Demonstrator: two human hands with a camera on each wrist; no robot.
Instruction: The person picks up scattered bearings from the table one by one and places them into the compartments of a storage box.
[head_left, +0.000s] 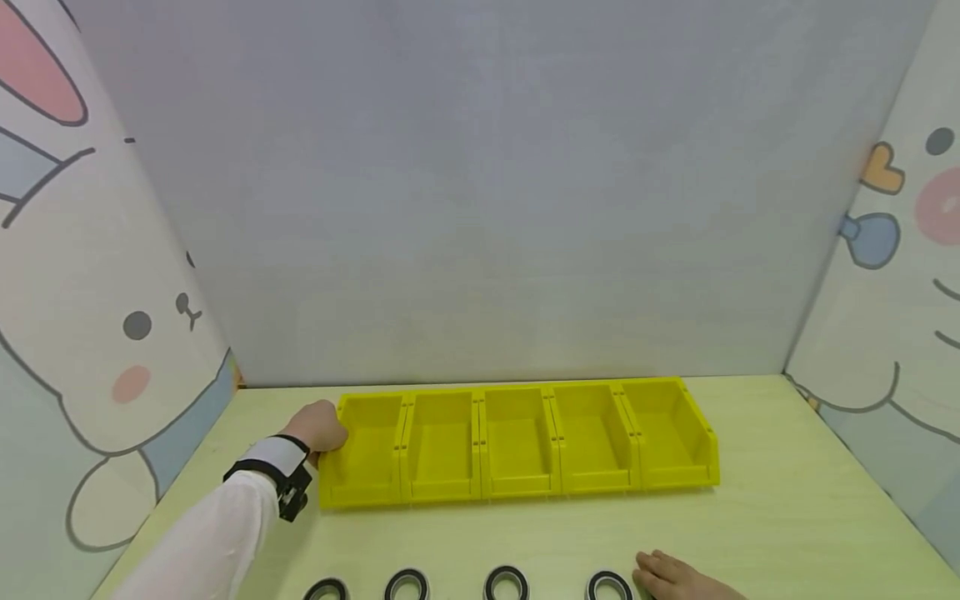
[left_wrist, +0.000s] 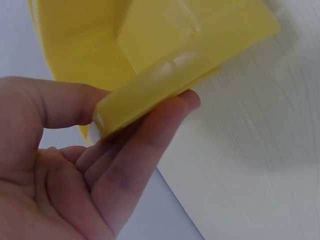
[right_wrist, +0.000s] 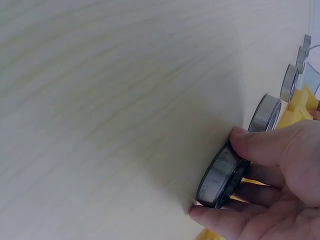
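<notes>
A row of joined yellow bins (head_left: 517, 483) stands on the table near the back wall. My left hand (head_left: 318, 429) is at the leftmost bin; in the left wrist view its thumb and fingers pinch the yellow side wall (left_wrist: 150, 90). At the front right, my right hand (head_left: 678, 577) rests low over the table. The right wrist view shows its thumb and a finger around the rim of a ball bearing (right_wrist: 220, 175), which lies flat on the table. That bearing is out of sight in the head view.
More bearings lie in a line along the front edge of the head view, among them one bearing (head_left: 506, 583) near the middle and one bearing (head_left: 609, 586) beside my right hand. A grey wall (head_left: 495, 208) rises behind the bins, with cartoon-printed panels (head_left: 97, 333) at both sides.
</notes>
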